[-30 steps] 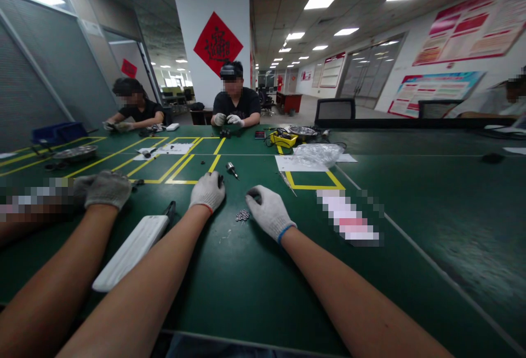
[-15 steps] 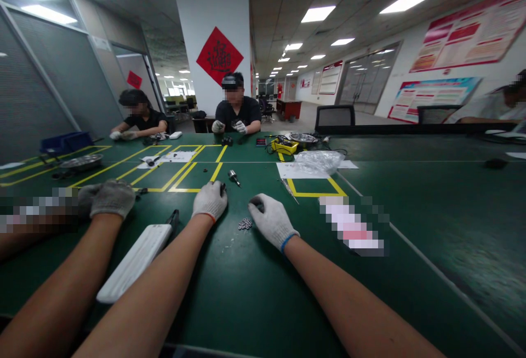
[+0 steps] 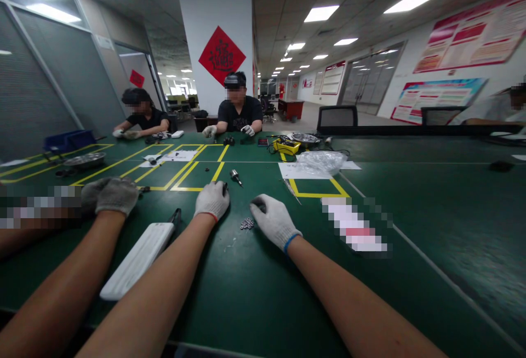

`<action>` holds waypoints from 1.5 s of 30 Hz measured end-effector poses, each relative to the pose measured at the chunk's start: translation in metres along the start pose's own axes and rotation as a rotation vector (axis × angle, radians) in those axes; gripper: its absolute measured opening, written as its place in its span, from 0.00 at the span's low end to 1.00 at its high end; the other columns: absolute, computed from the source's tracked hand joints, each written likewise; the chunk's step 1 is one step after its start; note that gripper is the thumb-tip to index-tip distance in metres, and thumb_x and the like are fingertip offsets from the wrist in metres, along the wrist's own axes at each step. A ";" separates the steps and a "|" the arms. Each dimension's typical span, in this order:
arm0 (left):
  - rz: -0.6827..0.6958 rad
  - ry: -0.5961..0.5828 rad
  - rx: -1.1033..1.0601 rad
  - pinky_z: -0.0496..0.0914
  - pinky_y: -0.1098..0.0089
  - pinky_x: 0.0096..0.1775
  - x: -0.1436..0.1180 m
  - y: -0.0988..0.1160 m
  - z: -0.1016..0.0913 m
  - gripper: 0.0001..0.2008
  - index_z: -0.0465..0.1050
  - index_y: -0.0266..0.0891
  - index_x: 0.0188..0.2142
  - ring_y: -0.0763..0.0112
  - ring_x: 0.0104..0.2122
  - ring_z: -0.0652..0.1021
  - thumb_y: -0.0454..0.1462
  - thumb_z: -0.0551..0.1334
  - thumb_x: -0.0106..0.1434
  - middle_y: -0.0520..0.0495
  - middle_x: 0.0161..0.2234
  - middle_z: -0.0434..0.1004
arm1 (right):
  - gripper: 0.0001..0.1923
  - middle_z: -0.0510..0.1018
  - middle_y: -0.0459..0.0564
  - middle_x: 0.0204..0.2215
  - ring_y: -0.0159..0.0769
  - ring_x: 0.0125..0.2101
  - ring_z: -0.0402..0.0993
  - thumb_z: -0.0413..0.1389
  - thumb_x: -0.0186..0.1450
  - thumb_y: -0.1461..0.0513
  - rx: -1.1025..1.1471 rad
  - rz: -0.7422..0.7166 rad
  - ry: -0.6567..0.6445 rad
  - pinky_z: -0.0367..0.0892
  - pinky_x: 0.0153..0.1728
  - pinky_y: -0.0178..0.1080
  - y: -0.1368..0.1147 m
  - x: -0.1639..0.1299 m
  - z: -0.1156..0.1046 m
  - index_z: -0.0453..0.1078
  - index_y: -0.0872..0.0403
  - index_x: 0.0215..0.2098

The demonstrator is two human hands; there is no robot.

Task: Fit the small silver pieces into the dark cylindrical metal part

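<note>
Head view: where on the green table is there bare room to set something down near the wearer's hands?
Bare table lies right of the blurred card, and nearer, between the forearms. It is crowded ahead: small washers sit between the left hand and right hand; a white case lies left.

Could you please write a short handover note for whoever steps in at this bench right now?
Left hand: gloved, knuckles up on the green table, closed over a small dark part I cannot identify.
Right hand: gloved, resting on the table, fingers curled around something small and dark; hard to tell what.
Between the hands lies a small pile of metal rings. A small metal tool lies just beyond the left hand. A white flat case lies to the left.
A neighbour's gloved hand works at far left.
Done and left: cannot be judged from this view.
</note>
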State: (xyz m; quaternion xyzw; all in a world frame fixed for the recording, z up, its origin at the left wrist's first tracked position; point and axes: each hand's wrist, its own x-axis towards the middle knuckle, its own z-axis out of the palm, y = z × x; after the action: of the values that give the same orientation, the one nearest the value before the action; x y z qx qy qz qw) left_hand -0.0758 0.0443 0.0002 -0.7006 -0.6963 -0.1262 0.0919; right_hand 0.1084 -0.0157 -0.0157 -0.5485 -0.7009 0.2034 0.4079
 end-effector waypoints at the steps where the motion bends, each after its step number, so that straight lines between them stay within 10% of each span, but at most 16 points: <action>1: -0.002 0.000 -0.003 0.73 0.64 0.47 0.000 0.000 0.000 0.16 0.76 0.37 0.47 0.56 0.46 0.80 0.40 0.51 0.72 0.36 0.45 0.80 | 0.07 0.84 0.52 0.37 0.38 0.39 0.80 0.58 0.67 0.60 0.002 0.002 -0.002 0.72 0.44 0.39 0.000 0.000 0.000 0.78 0.53 0.39; 45: 0.039 -0.018 0.006 0.71 0.58 0.52 0.006 -0.002 0.010 0.21 0.74 0.38 0.56 0.52 0.52 0.77 0.40 0.53 0.69 0.34 0.51 0.78 | 0.07 0.84 0.51 0.38 0.38 0.39 0.80 0.58 0.67 0.60 -0.001 -0.020 -0.030 0.72 0.43 0.38 0.001 0.000 0.000 0.78 0.53 0.40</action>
State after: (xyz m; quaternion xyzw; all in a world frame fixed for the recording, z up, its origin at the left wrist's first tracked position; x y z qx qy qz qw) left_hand -0.0777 0.0527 -0.0076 -0.7149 -0.6837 -0.1159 0.0903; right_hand 0.1091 -0.0150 -0.0169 -0.5387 -0.7123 0.2072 0.3994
